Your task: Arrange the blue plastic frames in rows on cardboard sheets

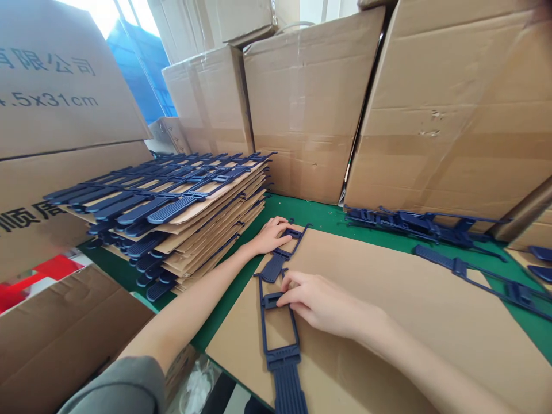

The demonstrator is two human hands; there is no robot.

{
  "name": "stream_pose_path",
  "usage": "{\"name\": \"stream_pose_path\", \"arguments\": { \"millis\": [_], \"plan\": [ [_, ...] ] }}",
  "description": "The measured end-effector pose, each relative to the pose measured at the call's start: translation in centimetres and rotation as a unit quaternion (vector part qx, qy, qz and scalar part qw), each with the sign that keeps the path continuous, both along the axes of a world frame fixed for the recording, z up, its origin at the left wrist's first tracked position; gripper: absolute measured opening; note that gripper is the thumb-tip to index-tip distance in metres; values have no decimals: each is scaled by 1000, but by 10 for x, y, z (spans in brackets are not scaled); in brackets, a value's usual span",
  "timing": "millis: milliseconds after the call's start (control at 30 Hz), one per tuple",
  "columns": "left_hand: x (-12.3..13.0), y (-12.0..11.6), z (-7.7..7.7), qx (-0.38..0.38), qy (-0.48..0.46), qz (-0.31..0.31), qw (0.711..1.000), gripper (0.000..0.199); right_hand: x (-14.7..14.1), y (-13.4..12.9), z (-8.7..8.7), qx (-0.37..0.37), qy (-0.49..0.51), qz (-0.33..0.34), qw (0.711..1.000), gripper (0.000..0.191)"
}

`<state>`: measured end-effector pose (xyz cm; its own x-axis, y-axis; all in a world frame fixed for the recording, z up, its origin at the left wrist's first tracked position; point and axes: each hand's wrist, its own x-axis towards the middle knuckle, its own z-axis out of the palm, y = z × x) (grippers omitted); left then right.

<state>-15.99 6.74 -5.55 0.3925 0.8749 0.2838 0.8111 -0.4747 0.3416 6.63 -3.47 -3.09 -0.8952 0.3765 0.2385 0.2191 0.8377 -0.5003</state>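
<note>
Two dark blue plastic frames lie end to end on a brown cardboard sheet (pixel 353 276). My left hand (pixel 272 234) is at the far one (pixel 273 268), its fingers on the upper left of that frame. The near frame (pixel 280 351) has a ribbed flat handle pointing toward me. My right hand (pixel 308 299) has thumb and forefinger pinched at the small crossbar in the near frame's upper part, the other fingers curled over its right side.
A tall stack of cardboard sheets layered with blue frames (pixel 172 190) stands at the left. More blue parts (pixel 414 224) lie on the green table (pixel 317 214) at the right. Large cardboard boxes (pixel 310 109) line the back.
</note>
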Motion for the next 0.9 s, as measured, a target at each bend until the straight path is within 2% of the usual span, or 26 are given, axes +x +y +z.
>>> {"name": "stream_pose_path", "arguments": {
  "millis": [167, 400, 633, 900],
  "plan": [
    [-2, 2, 0, 4, 0, -9, 1000, 29, 0, 3, 1, 43, 26, 11, 999, 23],
    [-3, 3, 1, 7, -2, -17, 1000, 30, 1, 12, -12, 114, 84, 53, 988, 29],
    [-3, 5, 1, 8, 0, -17, 1000, 29, -1, 16, -19, 200, 89, 45, 975, 19],
    [-4, 7, -1, 12, 4, -14, 1000, 31, -5, 15, -26, 190, 88, 5, 978, 23]
  ]
}}
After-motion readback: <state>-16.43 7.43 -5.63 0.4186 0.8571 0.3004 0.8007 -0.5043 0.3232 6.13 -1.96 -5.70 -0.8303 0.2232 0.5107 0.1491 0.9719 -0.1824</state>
